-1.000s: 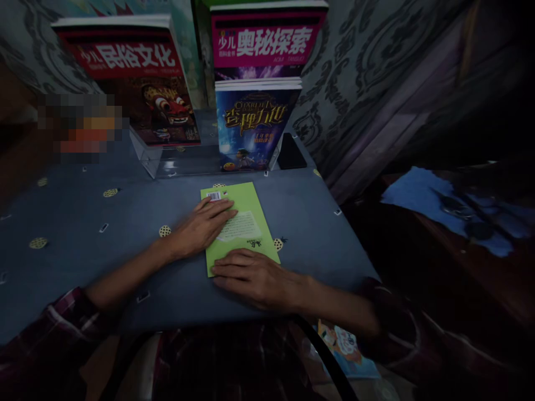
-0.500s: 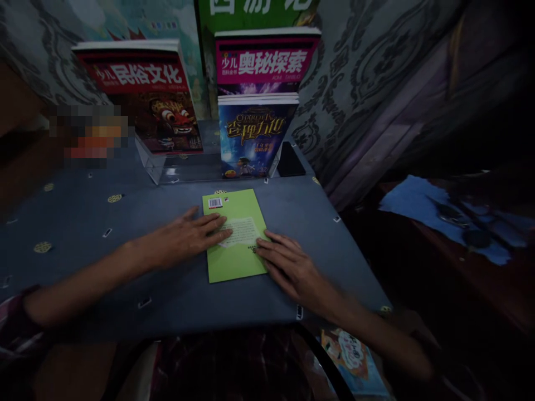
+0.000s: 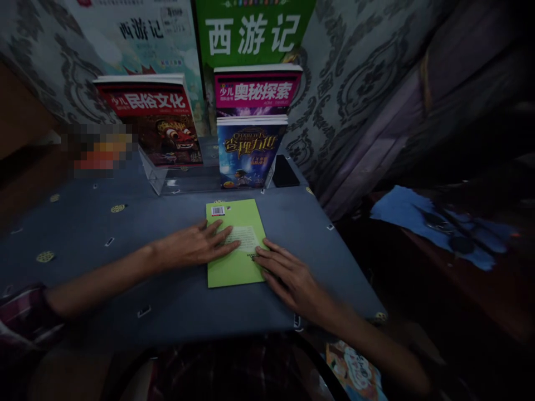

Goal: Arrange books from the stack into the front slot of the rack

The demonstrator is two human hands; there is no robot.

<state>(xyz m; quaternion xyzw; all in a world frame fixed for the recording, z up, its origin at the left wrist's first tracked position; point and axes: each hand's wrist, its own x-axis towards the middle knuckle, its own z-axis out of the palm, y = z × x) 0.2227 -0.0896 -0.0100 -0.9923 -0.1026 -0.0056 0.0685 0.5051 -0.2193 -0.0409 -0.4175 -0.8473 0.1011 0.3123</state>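
Note:
A thin light-green book (image 3: 234, 273) lies closed on the table, with a barcode at its far left corner and a pale panel of small print in the middle. My left hand (image 3: 203, 243) rests on its left side, fingers spread and lying flat across the cover. On the right edge lies my right hand (image 3: 290, 275), its fingers stretched out over the cover and its thumb near the book's side. Neither hand grips anything.
Beyond the book, a clear stand (image 3: 156, 179) holds a red book (image 3: 167, 133) and a blue book (image 3: 246, 156). Behind are a pink book (image 3: 254, 92) and a green book (image 3: 251, 33). A dark flat object (image 3: 285, 171) lies beside the stand. Blue cloth (image 3: 418, 223) lies at right.
The view has tilted up, so the standing books appear lower and more of the rear ones shows. My left hand has shifted slightly right over the green book; my right hand stays at its edge.

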